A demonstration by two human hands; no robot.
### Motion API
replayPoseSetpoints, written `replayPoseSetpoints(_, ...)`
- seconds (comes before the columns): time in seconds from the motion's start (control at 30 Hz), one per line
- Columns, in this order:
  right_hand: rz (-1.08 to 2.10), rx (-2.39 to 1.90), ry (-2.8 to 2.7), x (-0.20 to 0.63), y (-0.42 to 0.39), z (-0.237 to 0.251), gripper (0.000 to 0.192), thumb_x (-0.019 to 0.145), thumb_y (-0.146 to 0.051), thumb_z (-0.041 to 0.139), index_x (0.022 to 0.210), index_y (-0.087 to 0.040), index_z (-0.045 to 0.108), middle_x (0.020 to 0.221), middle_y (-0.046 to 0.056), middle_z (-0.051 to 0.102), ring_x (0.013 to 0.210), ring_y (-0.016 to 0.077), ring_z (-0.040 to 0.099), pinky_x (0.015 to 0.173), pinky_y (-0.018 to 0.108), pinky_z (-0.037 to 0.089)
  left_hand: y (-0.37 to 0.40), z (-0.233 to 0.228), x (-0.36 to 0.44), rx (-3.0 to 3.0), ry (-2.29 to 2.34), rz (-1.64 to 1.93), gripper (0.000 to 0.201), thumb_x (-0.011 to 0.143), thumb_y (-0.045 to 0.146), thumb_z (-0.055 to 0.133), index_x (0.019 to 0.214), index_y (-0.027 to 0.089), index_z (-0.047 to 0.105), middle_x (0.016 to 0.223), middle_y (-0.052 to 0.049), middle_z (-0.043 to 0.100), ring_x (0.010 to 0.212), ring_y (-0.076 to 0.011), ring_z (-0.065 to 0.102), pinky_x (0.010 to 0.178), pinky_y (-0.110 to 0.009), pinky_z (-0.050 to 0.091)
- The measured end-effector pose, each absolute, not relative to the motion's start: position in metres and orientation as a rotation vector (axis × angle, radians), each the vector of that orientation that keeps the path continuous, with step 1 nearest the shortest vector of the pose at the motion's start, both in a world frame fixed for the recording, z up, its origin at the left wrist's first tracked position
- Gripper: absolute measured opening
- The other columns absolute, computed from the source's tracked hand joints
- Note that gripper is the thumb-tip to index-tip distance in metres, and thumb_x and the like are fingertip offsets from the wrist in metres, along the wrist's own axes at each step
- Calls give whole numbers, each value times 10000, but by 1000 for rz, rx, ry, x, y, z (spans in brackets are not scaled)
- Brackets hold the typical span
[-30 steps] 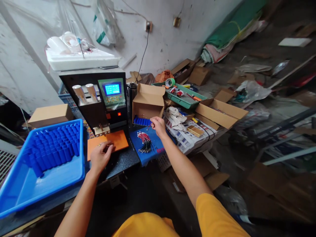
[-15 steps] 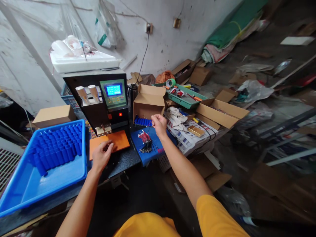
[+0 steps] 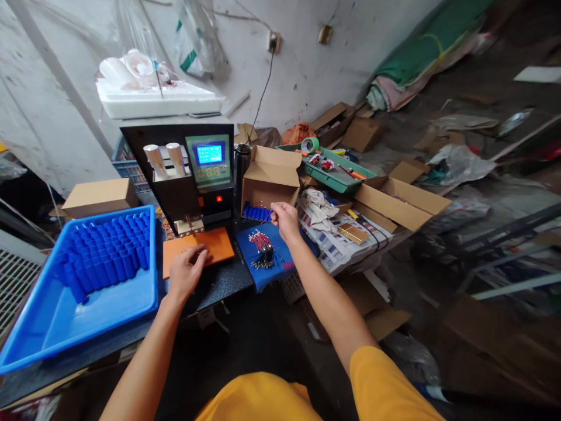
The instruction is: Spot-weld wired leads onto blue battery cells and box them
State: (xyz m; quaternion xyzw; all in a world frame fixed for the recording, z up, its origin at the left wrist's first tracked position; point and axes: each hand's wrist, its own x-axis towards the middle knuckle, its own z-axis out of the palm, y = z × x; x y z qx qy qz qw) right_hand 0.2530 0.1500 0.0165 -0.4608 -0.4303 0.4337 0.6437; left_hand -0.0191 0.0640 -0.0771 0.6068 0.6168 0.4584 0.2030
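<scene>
My left hand [image 3: 187,270] lies on the orange board [image 3: 221,245] below the spot welder's electrodes [image 3: 189,225], fingers loosely curved with nothing visible in them. My right hand [image 3: 284,219] is raised over the blue cloth, thumb and forefinger pinched on a thin wire [image 3: 265,220] that barely shows. Just below it a bundle of red and black wire leads [image 3: 263,250] lies on the blue cloth [image 3: 258,280]. Behind the right hand, an open cardboard box [image 3: 272,190] holds a row of blue cylindrical cells [image 3: 254,211].
The black spot welder [image 3: 175,193] with a lit screen stands ahead. At left is a blue tray [image 3: 154,292] of blue cylinders, with a closed carton [image 3: 100,196] behind. To the right are a green tool tray [image 3: 337,182], white cloth [image 3: 318,210] and an open carton [image 3: 407,204].
The view has shifted slightly, so the bench things sit a little further right in the picture. Both hands keep nearly the same poses, the right still pinched.
</scene>
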Motion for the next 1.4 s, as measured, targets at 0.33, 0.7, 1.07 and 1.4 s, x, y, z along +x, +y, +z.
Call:
replayPoseSetpoints(0.33,1320,-861,-941,194,112,16,301,658,-388,754,679,-192,526,507,-60,458,430,65,382,372,175,241,46,-30,27,1500,1338,1518,379,801,487,665,989,166,740,929,-79,748,847,-199,686,802,-326,548)
replayPoseSetpoints(0.7,1471,-830,-1100,141,96,-6,300,715,-447,732,746,-188,584,603,-40,528,497,79,434,460,198,340,42,-38,10,1216,1177,1496,315,782,467,693,748,158,639,661,7,597,624,-104,528,620,-228,435)
replayPoseSetpoints(1.07,1468,-777,-1600,110,86,-24,373,715,-530,760,721,-177,638,718,13,618,669,155,593,706,302,522,29,-42,-30,1343,1351,1475,295,831,422,638,710,154,611,665,-5,611,635,-115,538,627,-242,440)
replayPoseSetpoints(1.4,1342,-947,-1471,110,101,-44,540,640,-684,769,739,-167,647,682,54,653,619,184,620,664,337,550,17,-39,-175,1281,2638,1121,277,848,314,618,1078,159,630,1045,-138,704,981,-252,667,903,-376,490)
